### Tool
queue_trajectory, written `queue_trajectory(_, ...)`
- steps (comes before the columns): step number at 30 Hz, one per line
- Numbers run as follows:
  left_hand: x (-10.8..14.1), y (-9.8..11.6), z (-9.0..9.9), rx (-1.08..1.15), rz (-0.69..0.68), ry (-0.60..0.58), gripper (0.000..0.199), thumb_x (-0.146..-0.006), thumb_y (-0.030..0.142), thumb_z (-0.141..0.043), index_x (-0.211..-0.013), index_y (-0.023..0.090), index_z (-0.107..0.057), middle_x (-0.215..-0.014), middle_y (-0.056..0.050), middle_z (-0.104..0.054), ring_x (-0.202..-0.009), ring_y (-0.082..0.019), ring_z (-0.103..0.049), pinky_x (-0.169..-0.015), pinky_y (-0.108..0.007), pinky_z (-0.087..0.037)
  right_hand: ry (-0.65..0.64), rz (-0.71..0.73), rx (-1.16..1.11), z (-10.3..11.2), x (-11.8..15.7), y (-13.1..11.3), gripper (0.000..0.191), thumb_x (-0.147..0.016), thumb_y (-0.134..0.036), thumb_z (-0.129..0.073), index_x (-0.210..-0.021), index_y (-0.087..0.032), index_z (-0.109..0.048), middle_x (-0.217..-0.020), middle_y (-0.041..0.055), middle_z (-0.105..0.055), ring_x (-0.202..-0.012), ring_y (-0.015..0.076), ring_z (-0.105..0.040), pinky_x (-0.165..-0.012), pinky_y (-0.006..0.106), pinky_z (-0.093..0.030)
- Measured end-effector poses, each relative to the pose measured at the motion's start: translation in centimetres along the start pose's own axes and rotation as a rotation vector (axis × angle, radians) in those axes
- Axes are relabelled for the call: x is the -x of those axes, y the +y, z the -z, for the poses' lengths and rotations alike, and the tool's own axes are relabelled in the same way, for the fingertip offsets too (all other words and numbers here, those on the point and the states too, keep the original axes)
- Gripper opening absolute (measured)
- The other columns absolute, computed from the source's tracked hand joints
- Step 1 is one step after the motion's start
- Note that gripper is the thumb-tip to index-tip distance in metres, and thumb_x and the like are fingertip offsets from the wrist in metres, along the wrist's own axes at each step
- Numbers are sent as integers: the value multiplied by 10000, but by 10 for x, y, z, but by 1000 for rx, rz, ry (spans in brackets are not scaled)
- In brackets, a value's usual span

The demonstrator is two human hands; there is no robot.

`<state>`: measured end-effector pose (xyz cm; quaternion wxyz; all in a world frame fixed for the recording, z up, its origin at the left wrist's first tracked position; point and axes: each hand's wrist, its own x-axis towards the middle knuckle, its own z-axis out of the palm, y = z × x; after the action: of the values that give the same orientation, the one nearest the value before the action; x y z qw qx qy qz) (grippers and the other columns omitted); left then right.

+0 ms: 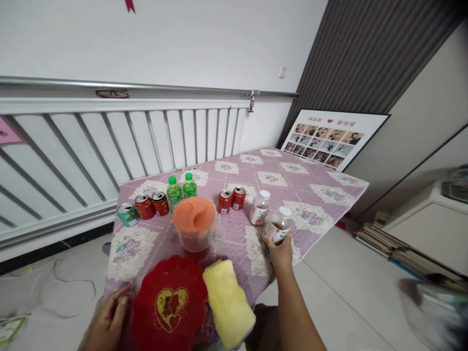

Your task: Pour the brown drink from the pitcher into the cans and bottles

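My right hand (281,250) is wrapped round the lower part of a clear jar (277,230) with a white lid and a printed label, upright at the table's right side. A similar white-lidded jar (259,210) stands just behind it to the left. At the table's left edge lies my left hand (110,314), fingers extended and nothing in it, beside a red scalloped tray (190,287) with a gold heart. Right of the tray is a folded yellow cloth (229,304). A clear container with an orange lid (193,214) stands behind the tray.
Two red cans (224,202) stand mid-table. Farther left are two green-capped bottles (174,193), two more cans (145,207) and a teal-and-white can (128,215). A patterned pink cloth (234,229) covers the table. A radiator (139,141) runs behind; a photo board (329,136) leans at the right.
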<state>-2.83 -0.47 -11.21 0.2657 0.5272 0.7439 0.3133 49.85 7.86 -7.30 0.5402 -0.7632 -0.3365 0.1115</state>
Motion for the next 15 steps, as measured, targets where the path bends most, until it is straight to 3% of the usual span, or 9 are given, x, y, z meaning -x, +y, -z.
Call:
queue_trajectory(8,-4,-10,-4,0,14,-5,545,-846,621,-465,-1161,239,-692,-1266,-73,-735,-1230,-319,-661,-1103,-494,-508,-52,0,45,-8,-28,14,769,-634,-576,-685,-1275,-183,-525,-1180,134,-688,-1043,322,-659,-904,431,-507)
queue_trajectory(15,-9,-27,-7,-22,-16,10,525,-837,619,-474,-1129,251,-710,-1236,-57,-755,-1181,-310,-692,-1016,-447,-576,-83,53,50,-7,-33,18,790,-684,-550,-662,-1348,-158,-489,-1262,161,-657,-1120,332,-644,-970,447,-500)
